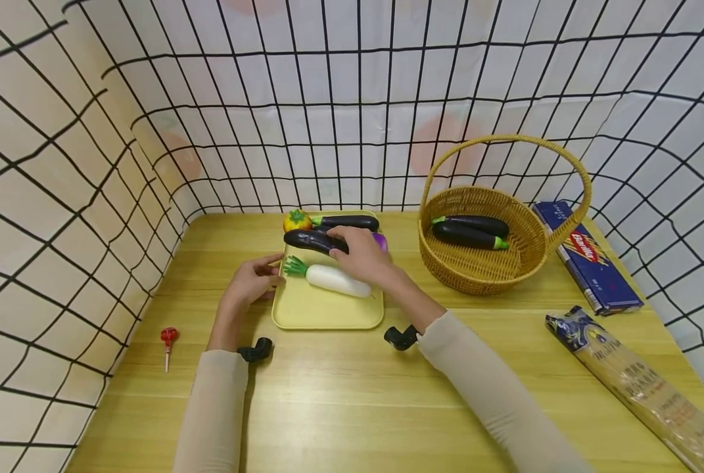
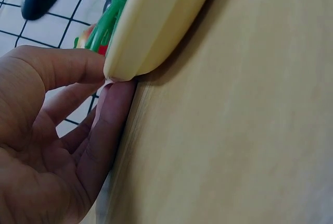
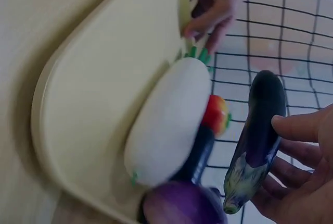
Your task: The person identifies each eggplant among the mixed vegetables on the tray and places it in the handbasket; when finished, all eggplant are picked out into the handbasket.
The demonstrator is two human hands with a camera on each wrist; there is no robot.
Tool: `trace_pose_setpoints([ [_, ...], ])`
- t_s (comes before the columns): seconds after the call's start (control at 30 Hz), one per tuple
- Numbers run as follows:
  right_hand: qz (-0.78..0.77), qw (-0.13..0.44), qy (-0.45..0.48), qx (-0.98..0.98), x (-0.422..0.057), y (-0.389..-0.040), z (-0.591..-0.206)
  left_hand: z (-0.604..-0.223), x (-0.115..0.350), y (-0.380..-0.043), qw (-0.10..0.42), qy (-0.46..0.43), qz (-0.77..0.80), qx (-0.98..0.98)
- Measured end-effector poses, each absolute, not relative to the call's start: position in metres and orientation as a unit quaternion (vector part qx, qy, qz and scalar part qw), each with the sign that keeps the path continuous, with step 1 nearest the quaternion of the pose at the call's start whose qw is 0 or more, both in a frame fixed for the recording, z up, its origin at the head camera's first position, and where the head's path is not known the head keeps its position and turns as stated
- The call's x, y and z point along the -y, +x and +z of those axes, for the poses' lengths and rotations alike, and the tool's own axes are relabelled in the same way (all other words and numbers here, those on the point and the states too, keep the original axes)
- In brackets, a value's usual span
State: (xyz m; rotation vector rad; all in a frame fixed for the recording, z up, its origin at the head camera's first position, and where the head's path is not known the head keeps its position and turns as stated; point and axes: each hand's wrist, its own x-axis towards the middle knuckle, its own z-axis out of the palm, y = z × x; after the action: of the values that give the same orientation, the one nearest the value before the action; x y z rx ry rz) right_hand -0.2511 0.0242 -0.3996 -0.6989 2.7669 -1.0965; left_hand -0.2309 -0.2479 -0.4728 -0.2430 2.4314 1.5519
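Observation:
My right hand (image 1: pixel 363 255) grips a dark purple eggplant (image 3: pixel 263 125), thumb on one side and fingers on the other. In the right wrist view it is raised over the pale yellow tray (image 1: pixel 328 316). My left hand (image 1: pixel 250 286) pinches the tray's left rim between thumb and fingers, as the left wrist view shows. On the tray lies a white radish (image 1: pixel 335 280) with green leaves toward the left hand. Behind it are a red-yellow tomato-like vegetable (image 1: pixel 298 221), another dark eggplant (image 1: pixel 357 222) and a round purple vegetable (image 3: pixel 179 203), partly hidden by my right hand in the head view.
Right of the tray stands a tall-handled wicker basket (image 1: pixel 476 284) holding two dark eggplants (image 1: pixel 470 235). Beyond it lie a blue Barilla box (image 1: pixel 594 263) and a long clear noodle packet (image 1: pixel 641 387). A red lollipop (image 1: pixel 169 336) is at the left. Black-grid white cloth surrounds the table.

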Motion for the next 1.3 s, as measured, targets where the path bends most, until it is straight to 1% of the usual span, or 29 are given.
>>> trace_pose_setpoints([
  [0.33,-0.376,0.026,-0.230,-0.897,-0.081,-0.238,-0.381,-0.473,0.247,-0.230,0.124,-0.085,0.529,-0.835],
  [0.43,-0.382,0.007,-0.230,-0.895,-0.099,-0.236,-0.377,-0.472,0.247,-0.230,0.123,-0.086,0.530,-0.835],
  [0.57,-0.383,-0.035,-0.220,-0.896,-0.123,-0.231,-0.375,-0.471,0.247,-0.230,0.122,-0.085,0.529,-0.835],
  [0.87,-0.370,-0.057,-0.186,-0.908,-0.182,-0.219,-0.379,-0.469,0.246,-0.229,0.128,-0.078,0.529,-0.835],
  [0.97,-0.366,-0.055,-0.174,-0.913,-0.201,-0.217,-0.383,-0.469,0.246,-0.228,0.129,-0.080,0.529,-0.835],
  [1.17,-0.356,-0.020,-0.132,-0.925,-0.235,-0.214,-0.386,-0.469,0.244,-0.229,0.129,-0.087,0.527,-0.835],
  [1.3,-0.344,-0.014,-0.113,-0.932,-0.251,-0.217,-0.390,-0.469,0.244,-0.230,0.127,-0.088,0.525,-0.837],
])
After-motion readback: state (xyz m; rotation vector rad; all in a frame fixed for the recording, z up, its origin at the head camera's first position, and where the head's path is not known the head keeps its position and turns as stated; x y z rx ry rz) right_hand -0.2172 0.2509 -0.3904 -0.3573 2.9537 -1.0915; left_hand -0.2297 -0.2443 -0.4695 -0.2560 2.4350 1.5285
